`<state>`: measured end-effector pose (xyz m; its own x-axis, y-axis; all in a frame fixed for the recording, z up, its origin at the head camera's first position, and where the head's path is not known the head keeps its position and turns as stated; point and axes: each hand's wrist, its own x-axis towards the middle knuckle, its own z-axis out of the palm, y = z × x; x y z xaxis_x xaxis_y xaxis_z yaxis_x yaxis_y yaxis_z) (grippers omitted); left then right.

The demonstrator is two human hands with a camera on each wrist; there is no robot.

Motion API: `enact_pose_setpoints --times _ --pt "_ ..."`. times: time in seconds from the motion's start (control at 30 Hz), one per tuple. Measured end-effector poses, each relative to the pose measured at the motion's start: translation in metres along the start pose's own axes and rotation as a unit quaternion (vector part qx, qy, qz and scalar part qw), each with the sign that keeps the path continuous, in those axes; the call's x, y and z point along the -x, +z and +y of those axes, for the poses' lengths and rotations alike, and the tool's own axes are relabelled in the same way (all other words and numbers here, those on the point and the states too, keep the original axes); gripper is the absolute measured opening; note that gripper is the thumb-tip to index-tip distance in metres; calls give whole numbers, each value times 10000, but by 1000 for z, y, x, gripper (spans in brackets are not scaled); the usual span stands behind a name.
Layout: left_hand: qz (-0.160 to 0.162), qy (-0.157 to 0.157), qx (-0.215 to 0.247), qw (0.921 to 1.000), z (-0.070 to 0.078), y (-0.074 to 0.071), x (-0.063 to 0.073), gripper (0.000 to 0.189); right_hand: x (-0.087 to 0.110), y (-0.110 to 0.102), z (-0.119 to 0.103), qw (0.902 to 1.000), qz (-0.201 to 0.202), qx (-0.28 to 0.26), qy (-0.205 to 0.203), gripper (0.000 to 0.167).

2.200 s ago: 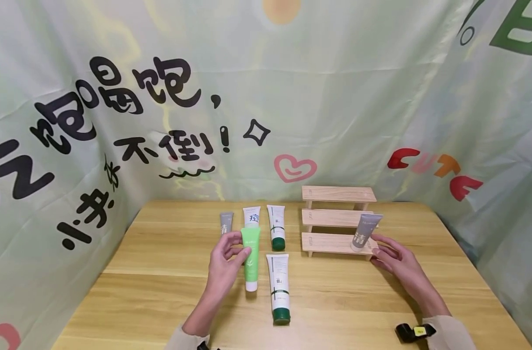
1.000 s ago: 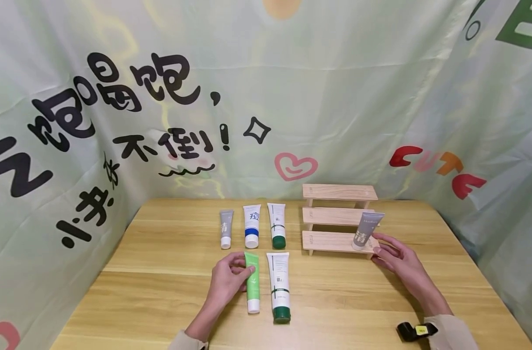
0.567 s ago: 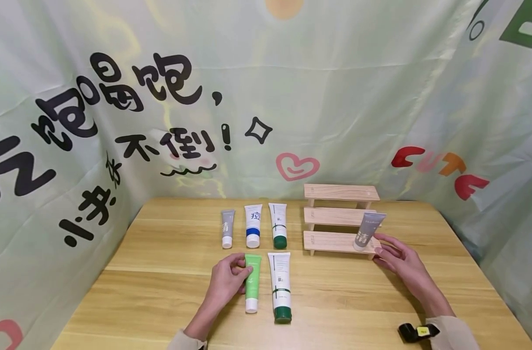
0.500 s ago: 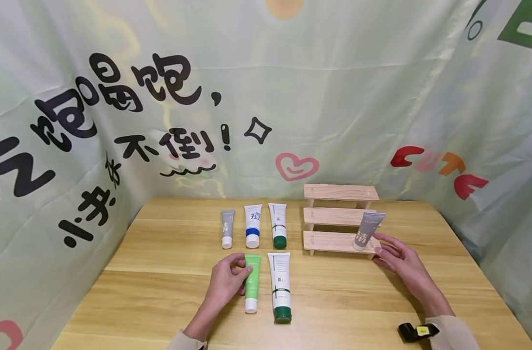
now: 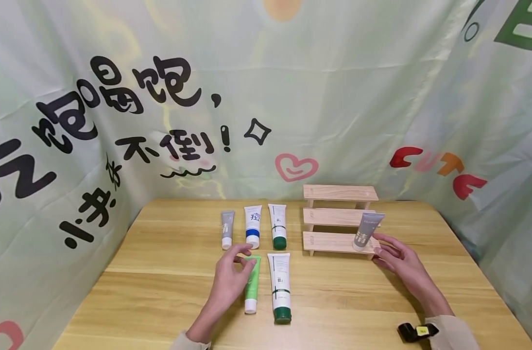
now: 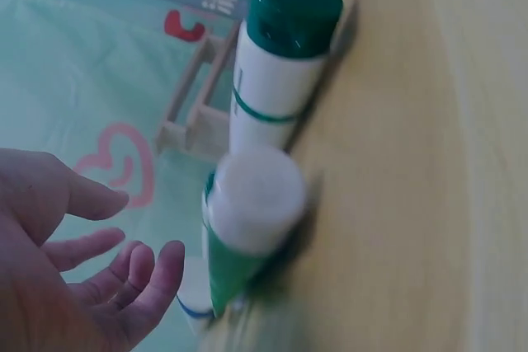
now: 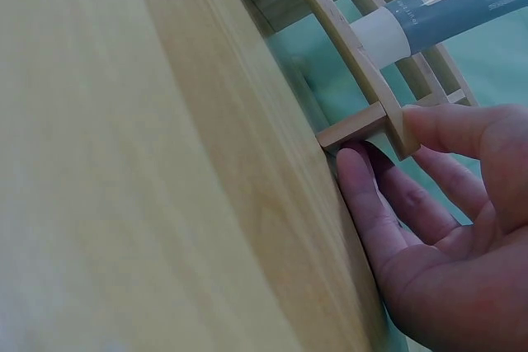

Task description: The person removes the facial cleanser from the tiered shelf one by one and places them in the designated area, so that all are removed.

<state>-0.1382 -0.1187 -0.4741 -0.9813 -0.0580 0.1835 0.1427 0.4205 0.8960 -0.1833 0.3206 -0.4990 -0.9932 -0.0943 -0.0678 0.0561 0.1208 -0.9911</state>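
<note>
My left hand (image 5: 228,279) hovers over the upper left of a green tube (image 5: 252,291) with a white cap, its fingers loosely bent and holding nothing. In the left wrist view the fingers stand apart from that tube (image 6: 231,274). Right beside it lies a large white tube (image 5: 280,277) with a dark green cap. My right hand (image 5: 401,262) grips the right end of the lowest step of a three-step wooden display stand (image 5: 327,241). A grey tube (image 5: 368,231) stands on that step, cap down and leaning right, close to the fingers (image 7: 450,131).
Behind, three tubes lie in a row: a small grey tube (image 5: 227,228), a blue-and-white tube (image 5: 252,221) and a white tube (image 5: 277,218) with a green cap. A printed curtain (image 5: 353,97) hangs round the wooden table (image 5: 161,272). A black device (image 5: 407,333) is at the right wrist.
My left hand brought the green tube nearer and set it down left of the large white tube. Just now the fingers let go and lifted off. The right hand kept its grip.
</note>
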Motion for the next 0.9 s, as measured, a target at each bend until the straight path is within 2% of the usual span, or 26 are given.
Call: enact_pose_setpoints --times 0.2,0.4,0.67,0.9 --pt "-37 210 438 9988 15 9 -3 29 0 1 1 10000 3 48 -44 62" --pt "-283 414 805 9955 29 20 -6 28 0 1 2 10000 -1 -28 -86 59" --pt "-567 643 1365 9869 56 47 -12 29 1 1 1 9999 22 153 -21 62" --pt "-824 831 1825 9762 74 69 -18 28 1 1 1 10000 6 84 19 62"
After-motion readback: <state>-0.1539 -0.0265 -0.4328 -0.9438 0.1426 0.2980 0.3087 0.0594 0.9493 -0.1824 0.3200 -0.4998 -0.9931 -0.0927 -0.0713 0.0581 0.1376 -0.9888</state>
